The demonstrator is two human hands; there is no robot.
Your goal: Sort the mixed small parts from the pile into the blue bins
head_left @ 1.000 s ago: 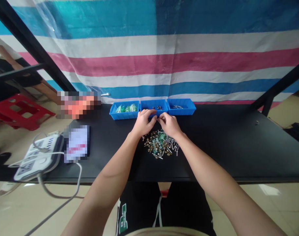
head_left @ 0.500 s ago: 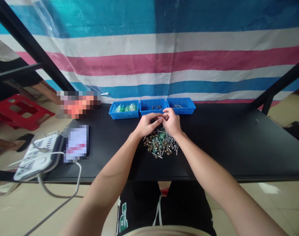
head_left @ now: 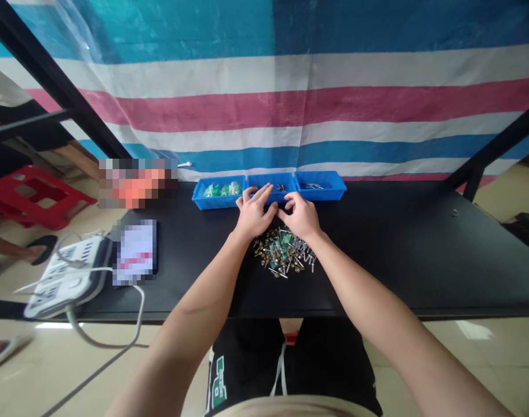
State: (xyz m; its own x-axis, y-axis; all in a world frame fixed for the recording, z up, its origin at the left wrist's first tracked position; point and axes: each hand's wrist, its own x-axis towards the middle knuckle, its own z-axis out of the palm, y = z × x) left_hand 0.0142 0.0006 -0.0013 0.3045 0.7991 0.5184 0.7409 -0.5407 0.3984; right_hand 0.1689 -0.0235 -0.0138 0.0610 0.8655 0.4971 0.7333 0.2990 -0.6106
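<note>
Hands meet just before the middle blue bin (head_left: 287, 176). Left hand (head_left: 252, 213) keeps its grip spread, fingers stretched flat across that bin's near rim. Right hand (head_left: 302, 216), on the bin's near side, has its grip curled, thumb and forefinger drawn close together; whether they pinch a piece I cannot tell. The pile of brass, green and silver fasteners (head_left: 284, 256) lies on the black surface (head_left: 398, 249) nearer the person than the bin, just behind both wrists.

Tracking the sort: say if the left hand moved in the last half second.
Yes. The left hand moved forward, up to the middle blue bin.
</note>
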